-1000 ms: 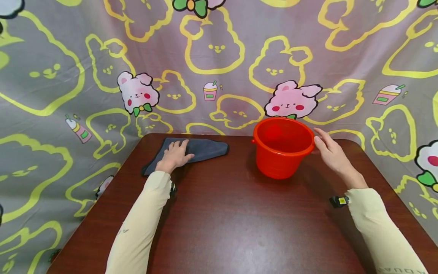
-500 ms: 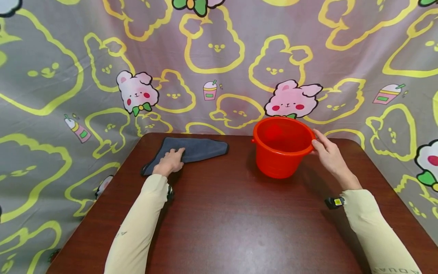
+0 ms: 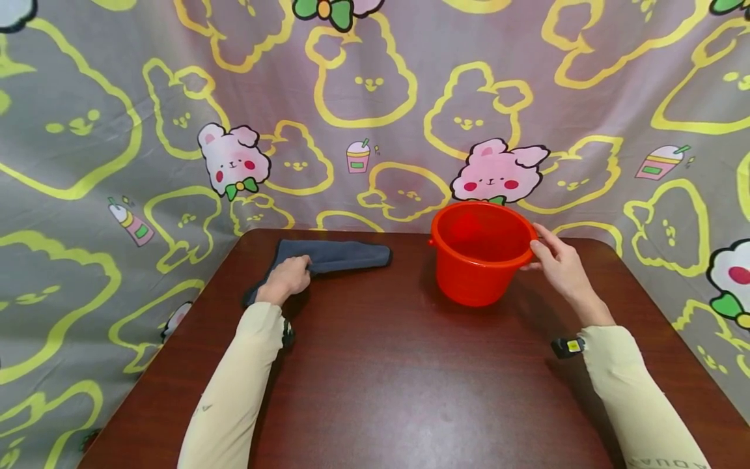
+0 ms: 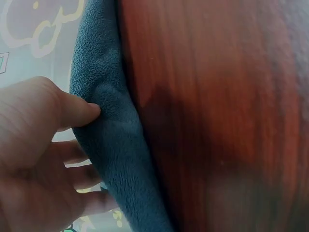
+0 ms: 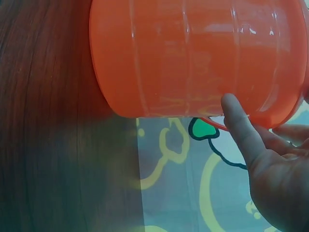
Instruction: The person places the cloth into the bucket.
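Note:
A dark blue-grey cloth (image 3: 342, 255) lies at the table's back left. My left hand (image 3: 287, 277) pinches its near-left part; in the left wrist view the thumb of that hand (image 4: 38, 125) presses on the cloth (image 4: 113, 130), the other fingers behind it. A red bucket (image 3: 476, 280) stands upright at the back right. My right hand (image 3: 562, 270) grips the bucket's right rim. In the right wrist view one finger of the right hand (image 5: 275, 164) lies against the wall of the bucket (image 5: 193, 58), with other fingers near the rim.
The brown wooden table (image 3: 387, 365) extends in front of both things. A grey patterned curtain (image 3: 375, 98) hangs behind the table and along its sides. Each wrist carries a small dark device.
My left hand has drawn back toward the near left and taken hold of the cloth, which is now creased and narrower. The right hand has closed onto the bucket's rim; the bucket has barely moved.

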The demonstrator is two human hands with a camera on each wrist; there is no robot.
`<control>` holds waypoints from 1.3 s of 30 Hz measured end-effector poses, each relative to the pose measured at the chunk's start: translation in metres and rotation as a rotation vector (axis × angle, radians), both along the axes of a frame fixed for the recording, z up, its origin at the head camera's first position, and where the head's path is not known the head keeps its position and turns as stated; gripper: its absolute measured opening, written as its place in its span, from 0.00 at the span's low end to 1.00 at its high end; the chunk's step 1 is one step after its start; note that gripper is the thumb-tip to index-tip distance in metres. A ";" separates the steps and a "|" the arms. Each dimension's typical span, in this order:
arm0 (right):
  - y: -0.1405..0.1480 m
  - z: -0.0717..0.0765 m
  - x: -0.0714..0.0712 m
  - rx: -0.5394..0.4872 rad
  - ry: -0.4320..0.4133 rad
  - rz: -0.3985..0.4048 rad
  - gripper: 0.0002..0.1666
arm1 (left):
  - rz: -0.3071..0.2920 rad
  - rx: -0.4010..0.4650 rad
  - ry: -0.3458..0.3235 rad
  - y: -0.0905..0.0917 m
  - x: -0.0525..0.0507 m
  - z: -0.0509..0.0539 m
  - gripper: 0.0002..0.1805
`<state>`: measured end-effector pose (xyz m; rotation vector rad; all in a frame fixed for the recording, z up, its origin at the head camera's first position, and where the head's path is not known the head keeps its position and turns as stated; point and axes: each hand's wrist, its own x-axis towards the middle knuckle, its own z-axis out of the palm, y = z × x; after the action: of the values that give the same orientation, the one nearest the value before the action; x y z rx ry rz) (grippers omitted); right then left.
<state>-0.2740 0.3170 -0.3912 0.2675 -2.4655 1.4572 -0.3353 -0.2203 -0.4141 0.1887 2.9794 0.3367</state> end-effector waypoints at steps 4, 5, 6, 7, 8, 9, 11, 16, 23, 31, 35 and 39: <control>-0.001 -0.002 -0.001 -0.021 0.009 0.014 0.33 | -0.004 0.045 0.012 0.001 0.000 0.003 0.22; -0.002 -0.002 -0.001 -0.026 0.009 0.016 0.33 | -0.006 0.056 0.015 0.001 0.000 0.004 0.22; -0.003 -0.002 -0.001 -0.030 0.009 0.016 0.33 | -0.005 0.068 0.016 0.001 -0.001 0.005 0.22; -0.003 -0.002 -0.001 -0.037 0.009 0.015 0.33 | -0.008 0.080 0.019 0.001 -0.001 0.006 0.23; -0.004 -0.002 -0.001 -0.044 0.009 0.012 0.32 | -0.008 0.094 0.021 0.001 -0.002 0.007 0.23; -0.004 -0.002 -0.001 -0.048 0.011 0.009 0.32 | -0.008 0.106 0.028 0.002 -0.002 0.009 0.23; -0.006 -0.001 -0.001 -0.057 0.013 0.005 0.32 | -0.011 0.134 0.040 0.003 -0.002 0.010 0.22; -0.006 -0.001 -0.001 -0.050 0.000 -0.001 0.31 | -0.011 0.234 0.063 0.006 0.001 0.015 0.20; -0.005 -0.002 -0.001 -0.042 -0.012 0.000 0.32 | -0.012 0.398 0.132 0.018 0.009 0.025 0.18; -0.004 -0.004 -0.002 -0.053 -0.042 0.014 0.32 | 0.005 0.540 0.205 0.037 0.021 0.039 0.16; -0.003 -0.004 -0.003 -0.043 -0.060 0.008 0.32 | 0.008 0.596 0.227 0.045 0.026 0.046 0.16; -0.004 -0.002 -0.002 -0.040 -0.066 -0.004 0.32 | 0.023 0.659 0.251 0.056 0.031 0.054 0.17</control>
<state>-0.2756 0.3129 -0.3929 0.2098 -2.4835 1.5352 -0.3041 -0.1647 -0.3602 0.2772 2.9836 1.3809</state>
